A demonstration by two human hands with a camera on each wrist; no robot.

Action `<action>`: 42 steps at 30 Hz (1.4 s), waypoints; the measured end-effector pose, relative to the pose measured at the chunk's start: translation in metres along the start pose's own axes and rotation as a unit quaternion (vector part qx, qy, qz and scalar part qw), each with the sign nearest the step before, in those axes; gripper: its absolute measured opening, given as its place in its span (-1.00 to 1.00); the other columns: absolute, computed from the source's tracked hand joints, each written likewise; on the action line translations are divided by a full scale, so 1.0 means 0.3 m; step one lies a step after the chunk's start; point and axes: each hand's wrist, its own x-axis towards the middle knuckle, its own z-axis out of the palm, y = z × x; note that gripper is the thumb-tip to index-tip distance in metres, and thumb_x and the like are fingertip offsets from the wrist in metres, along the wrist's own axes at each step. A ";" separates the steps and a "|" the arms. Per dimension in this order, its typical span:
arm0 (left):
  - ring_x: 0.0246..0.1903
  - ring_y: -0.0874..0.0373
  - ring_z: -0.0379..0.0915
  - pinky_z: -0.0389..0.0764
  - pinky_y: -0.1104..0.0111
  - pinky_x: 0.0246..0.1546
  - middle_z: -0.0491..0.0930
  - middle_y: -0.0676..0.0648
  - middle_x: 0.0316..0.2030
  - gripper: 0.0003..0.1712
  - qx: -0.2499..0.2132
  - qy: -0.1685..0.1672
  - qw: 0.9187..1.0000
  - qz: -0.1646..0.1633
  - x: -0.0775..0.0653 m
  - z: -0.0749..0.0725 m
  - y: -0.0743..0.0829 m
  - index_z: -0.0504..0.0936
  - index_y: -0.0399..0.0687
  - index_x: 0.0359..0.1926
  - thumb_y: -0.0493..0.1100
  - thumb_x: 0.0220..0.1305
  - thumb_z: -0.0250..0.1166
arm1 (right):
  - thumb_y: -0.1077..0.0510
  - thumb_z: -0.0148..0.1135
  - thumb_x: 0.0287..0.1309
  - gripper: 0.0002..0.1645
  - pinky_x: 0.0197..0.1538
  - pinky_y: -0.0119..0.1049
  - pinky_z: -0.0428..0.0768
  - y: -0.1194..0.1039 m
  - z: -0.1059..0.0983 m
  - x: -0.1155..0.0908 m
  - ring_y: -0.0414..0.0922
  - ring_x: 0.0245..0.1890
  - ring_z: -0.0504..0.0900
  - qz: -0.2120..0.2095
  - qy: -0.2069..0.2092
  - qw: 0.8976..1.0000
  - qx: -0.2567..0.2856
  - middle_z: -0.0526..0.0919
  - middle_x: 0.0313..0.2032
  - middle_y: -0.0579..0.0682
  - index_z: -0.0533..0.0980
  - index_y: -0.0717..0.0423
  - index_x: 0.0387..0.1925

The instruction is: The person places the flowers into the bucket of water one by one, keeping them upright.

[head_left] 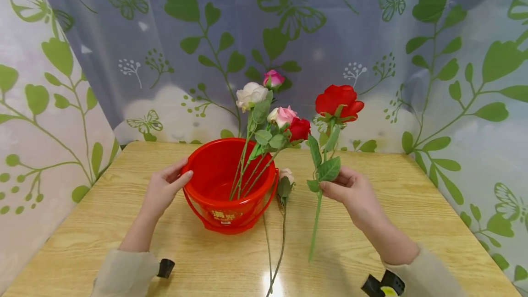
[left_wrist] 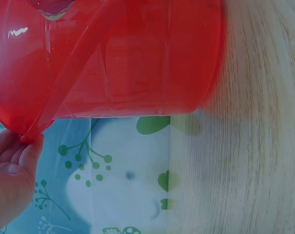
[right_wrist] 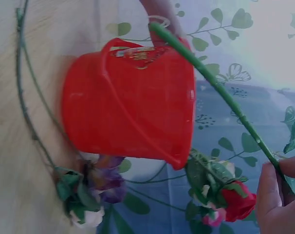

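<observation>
Left grip [head_left: 165, 187]: clamped on the rim of the red bucket [head_left: 210, 178].
Red bucket: stood on the desk [head_left: 123, 196], at least 4 blooms [head_left: 251, 95] leaned inside.
Pale rose [head_left: 285, 178]: laid beside the bucket.
Large red rose [head_left: 330, 168]: held bloom-up above the desk; judged light, stem springy, petals crushable, best taken by the stem.
Right grip [head_left: 356, 194]: clamped on that stem, by the lowest leaves.

1. Gold characters [head_left: 222, 215] on the outside of my red bucket [head_left: 210, 173], Chinese-looking, but too blurry for me to read with any confidence.
2. Right under those there's a small white label [head_left: 225, 222] on the same bucket, print way too tiny to make out.
3. My right wrist view catches the gold characters sideways, just a smear, nothing legible there.
</observation>
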 end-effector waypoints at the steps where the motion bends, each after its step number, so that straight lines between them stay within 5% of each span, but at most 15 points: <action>1: 0.05 -0.09 0.30 0.45 0.52 -0.19 0.35 -0.23 0.10 -0.38 0.001 0.001 1.000 0.001 0.000 0.000 0.000 0.33 -0.36 0.15 -0.08 0.14 0.22 | 0.34 0.14 0.05 -0.62 -0.13 -0.27 0.54 -0.014 0.005 0.005 -0.18 -0.27 0.58 -0.005 0.001 1.000 0.002 0.58 -0.30 -0.02 0.37 0.46 -0.07; 16: 0.05 -0.07 0.30 0.45 0.53 -0.18 0.35 -0.23 0.10 -0.37 0.004 -0.002 1.000 0.001 0.002 -0.002 0.002 0.33 -0.35 0.15 -0.07 0.14 0.23 | 0.35 0.08 0.12 -0.56 -0.10 -0.25 0.52 -0.193 0.100 0.131 -0.12 -0.22 0.55 -0.070 0.034 0.994 0.081 0.52 -0.21 0.04 0.33 0.35 0.07; 27: 0.05 -0.06 0.31 0.45 0.52 -0.18 0.36 -0.23 0.09 -0.37 0.004 -0.003 1.000 -0.003 -0.001 -0.005 0.002 0.34 -0.34 0.15 -0.07 0.14 0.23 | 0.44 0.13 0.02 -0.64 -0.24 -0.30 0.58 -0.251 0.212 0.251 -0.16 -0.37 0.56 -0.128 0.076 0.980 0.129 0.55 -0.34 0.02 0.40 0.37 -0.07; 34: 0.04 -0.06 0.32 0.46 0.52 -0.19 0.38 -0.23 0.08 -0.39 0.010 0.002 1.000 0.003 0.000 -0.005 -0.002 0.35 -0.34 0.14 -0.08 0.13 0.24 | 0.45 0.18 -0.04 -0.68 -0.27 -0.28 0.58 -0.215 0.310 0.317 -0.15 -0.42 0.55 -0.157 0.071 0.980 0.099 0.56 -0.34 0.10 0.44 0.35 -0.15; 42: 0.06 -0.05 0.30 0.45 0.50 -0.17 0.36 -0.23 0.09 -0.38 -0.005 -0.004 1.000 0.005 0.003 -0.008 -0.005 0.34 -0.35 0.14 -0.10 0.12 0.24 | 0.39 0.19 -0.05 -0.76 -0.33 -0.32 0.57 -0.139 0.396 0.379 -0.07 -0.41 0.55 -0.139 0.041 0.989 0.007 0.59 -0.37 0.16 0.46 0.32 -0.24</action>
